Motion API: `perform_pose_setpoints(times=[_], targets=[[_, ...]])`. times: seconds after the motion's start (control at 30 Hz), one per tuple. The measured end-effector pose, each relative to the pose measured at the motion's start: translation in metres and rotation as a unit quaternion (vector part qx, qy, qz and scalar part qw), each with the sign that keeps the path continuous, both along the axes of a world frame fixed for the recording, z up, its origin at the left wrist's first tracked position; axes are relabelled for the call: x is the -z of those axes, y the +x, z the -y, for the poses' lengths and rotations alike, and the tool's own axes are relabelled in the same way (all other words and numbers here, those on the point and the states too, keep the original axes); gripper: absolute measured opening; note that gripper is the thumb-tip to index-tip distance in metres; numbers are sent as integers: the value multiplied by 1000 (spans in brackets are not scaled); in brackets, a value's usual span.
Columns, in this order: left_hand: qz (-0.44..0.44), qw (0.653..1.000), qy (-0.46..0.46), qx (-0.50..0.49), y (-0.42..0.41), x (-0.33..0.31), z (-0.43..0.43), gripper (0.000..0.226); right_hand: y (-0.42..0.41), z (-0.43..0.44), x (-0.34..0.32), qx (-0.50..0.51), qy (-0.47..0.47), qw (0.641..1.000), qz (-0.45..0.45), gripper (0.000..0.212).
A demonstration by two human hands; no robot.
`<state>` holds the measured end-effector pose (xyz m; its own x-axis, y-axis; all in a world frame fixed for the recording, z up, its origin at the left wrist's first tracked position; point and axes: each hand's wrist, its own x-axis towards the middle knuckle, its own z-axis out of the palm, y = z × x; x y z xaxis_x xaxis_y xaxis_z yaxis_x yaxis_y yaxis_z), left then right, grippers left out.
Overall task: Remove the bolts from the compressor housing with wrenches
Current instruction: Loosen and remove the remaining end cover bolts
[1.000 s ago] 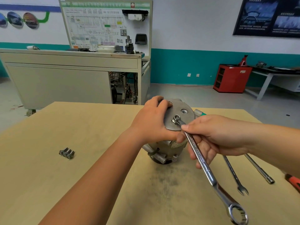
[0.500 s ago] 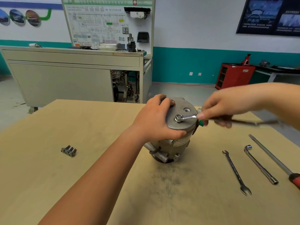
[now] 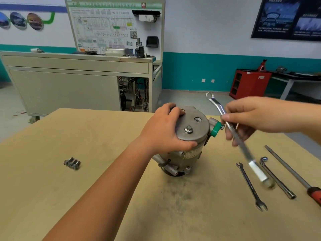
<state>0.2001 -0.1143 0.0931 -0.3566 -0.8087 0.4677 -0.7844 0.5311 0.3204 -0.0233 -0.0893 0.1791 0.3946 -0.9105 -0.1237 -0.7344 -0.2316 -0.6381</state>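
Closest in, the tan wooden table is smudged with dark grime just in front of the work. Off to the right, three tools lie side by side, none touching: a slim silver open-end wrench, a bent steel socket wrench, and a long screwdriver with a red handle at the edge of view. Over on the left, a few small silver loose bolts sit bunched together, well apart from everything else.

Centre table, the grey cast-metal compressor housing stands on its end. The left hand is clamped over its round top plate, thumb along the near rim, fingers over the far edge. One hex bolt with a washer sits in that plate, uncovered.

Just right of it, beside the green plastic cap, the right hand pinches a long silver combination wrench mid-shaft. Its ring end is up in the air, its lower end blurred, and it's clear of the bolt.

Behind stand a grey cabinet bench with a wiring-diagram board, and a red metal cabinet by the teal-banded wall.
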Motion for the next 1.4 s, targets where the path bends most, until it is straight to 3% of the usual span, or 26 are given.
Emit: perform_pose_setpoints(times=[0.1, 0.27, 0.43, 0.57, 0.67, 0.8, 0.9, 0.97, 1.03, 1.1, 1.2, 1.4], targets=[[-8, 1000, -4, -1, -2, 0, -1, 87, 17, -20, 14, -20, 104, 991, 88, 22], [-11, 1000, 2, 0, -4, -1, -3, 95, 45, -38, 31, 0, 219, 929, 298, 31], [-15, 1000, -4, 6, -3, -2, -3, 103, 56, -39, 39, -3, 248, 912, 327, 22], [-13, 1000, -6, 7, -2, -2, -3, 93, 56, -36, 43, -5, 236, 922, 308, 22], [-8, 1000, -5, 7, -1, -2, -3, 95, 52, -33, 43, -24, 217, 948, 230, 26], [-7, 1000, -6, 3, 0, -1, -2, 94, 29, -13, 11, -67, 147, 986, -47, 36], [4, 1000, -1, 4, -3, -2, -1, 89, 15, 10, -15, -43, -12, 973, -225, 46], [12, 1000, -2, 2, -5, -3, 1, 88, 10, 24, -20, -42, -104, 964, -243, 39], [17, 1000, 2, 3, -7, -3, 2, 88, 4, 32, -19, -48, -139, 965, -217, 21], [18, 1000, 2, 5, -6, -2, 3, 88, 0, 30, -19, -25, -133, 982, -134, 18], [18, 1000, 0, 7, -4, -2, 3, 88, 3, 14, -12, 17, -43, 998, 49, 18], [0, 1000, 4, 9, -4, -1, 1, 93, 42, -36, 30, 18, 90, 982, 162, 25]])
